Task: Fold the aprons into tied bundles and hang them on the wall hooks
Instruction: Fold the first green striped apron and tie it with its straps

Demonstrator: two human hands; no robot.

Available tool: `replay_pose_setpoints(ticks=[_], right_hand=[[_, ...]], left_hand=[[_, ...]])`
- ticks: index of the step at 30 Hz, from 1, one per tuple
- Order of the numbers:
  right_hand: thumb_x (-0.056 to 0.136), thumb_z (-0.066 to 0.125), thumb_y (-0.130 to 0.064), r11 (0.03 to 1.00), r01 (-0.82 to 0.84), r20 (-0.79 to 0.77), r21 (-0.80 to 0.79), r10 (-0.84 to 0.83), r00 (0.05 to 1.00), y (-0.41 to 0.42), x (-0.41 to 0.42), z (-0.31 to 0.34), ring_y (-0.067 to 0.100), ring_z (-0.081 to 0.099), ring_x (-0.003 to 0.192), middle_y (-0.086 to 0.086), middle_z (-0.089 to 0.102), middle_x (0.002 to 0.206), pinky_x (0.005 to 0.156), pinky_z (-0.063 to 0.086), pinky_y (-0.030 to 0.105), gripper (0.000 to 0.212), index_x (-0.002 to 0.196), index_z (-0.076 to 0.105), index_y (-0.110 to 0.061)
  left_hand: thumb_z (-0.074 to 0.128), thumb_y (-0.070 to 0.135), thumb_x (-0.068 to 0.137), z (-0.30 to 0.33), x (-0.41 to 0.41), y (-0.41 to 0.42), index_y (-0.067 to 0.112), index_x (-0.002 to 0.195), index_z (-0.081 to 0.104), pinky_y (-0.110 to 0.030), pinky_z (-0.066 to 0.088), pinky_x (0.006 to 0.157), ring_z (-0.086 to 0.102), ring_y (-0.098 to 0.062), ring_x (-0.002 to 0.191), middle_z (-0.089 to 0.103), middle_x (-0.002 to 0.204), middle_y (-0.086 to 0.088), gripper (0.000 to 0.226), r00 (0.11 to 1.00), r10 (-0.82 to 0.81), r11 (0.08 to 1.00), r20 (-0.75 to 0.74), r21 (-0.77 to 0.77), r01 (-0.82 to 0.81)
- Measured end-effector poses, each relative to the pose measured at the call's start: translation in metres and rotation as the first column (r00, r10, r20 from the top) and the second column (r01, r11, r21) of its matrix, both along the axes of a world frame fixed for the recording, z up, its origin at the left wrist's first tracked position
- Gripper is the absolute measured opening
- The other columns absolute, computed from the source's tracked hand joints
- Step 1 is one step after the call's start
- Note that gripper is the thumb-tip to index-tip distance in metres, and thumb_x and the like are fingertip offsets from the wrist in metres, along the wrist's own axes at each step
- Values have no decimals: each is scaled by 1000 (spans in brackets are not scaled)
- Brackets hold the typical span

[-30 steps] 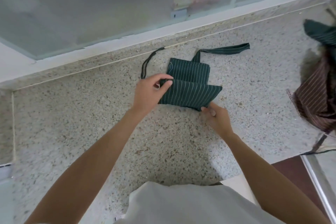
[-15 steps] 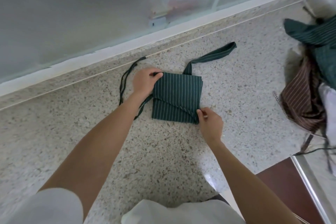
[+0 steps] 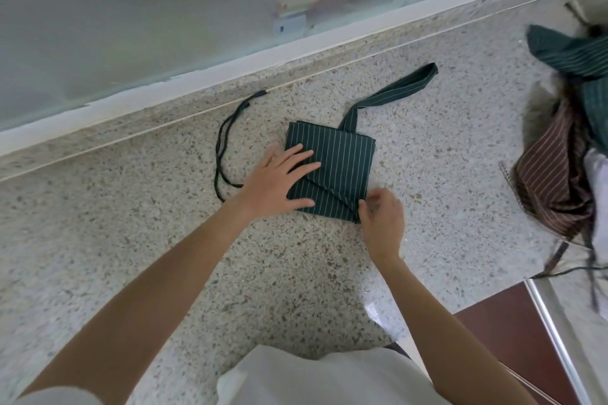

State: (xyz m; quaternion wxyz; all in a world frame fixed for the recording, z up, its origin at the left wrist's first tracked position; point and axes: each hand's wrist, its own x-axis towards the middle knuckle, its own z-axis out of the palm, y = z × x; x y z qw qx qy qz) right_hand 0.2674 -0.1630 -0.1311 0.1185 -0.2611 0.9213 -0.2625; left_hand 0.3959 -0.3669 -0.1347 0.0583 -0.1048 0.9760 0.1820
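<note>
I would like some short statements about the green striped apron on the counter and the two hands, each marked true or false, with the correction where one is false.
1. The left hand lies flat with straight fingers on the folded green apron. True.
2. The right hand is lifted high, away from the apron. False: its curled fingers are at the apron's near right corner, apparently pinching it.
3. The thin black cord is wound around the apron. False: it lies loose on the counter, left of the apron.
4. The wide striped strap stretches away from the apron's far edge. True.
5. A brown striped apron lies at the counter's right side. True.
</note>
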Motion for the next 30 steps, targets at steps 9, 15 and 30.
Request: replay_pose_setpoints(ticks=[9,15,30], right_hand=[[82,47,-65,479,-742,-108,469,865,490,4,-57,-6,33,30,138,14,43,143,116,15,50,68,129,44,-16],[92,38,-35,658,-736,31,160,742,670,-15,-73,16,19,66,75,11,69,90,67,56,28,35,106,56,-9],[97,42,-42,928,-288,231,234,235,944,-61,-75,7,28,58,85,12,57,109,72,46,36,41,130,35,-19]], left_hand=[[49,77,71,-4,13,-7,18,148,21,-38,-6,116,17,-21,141,25,151,-4,101,995,-61,995,84,-69,66],[60,69,70,9,18,1,24,145,26,-31,3,116,31,-22,136,33,148,-1,94,996,43,997,76,60,-48],[55,54,86,4,-26,14,21,88,54,-32,50,65,59,-14,73,59,78,7,34,484,866,445,124,247,-861]])
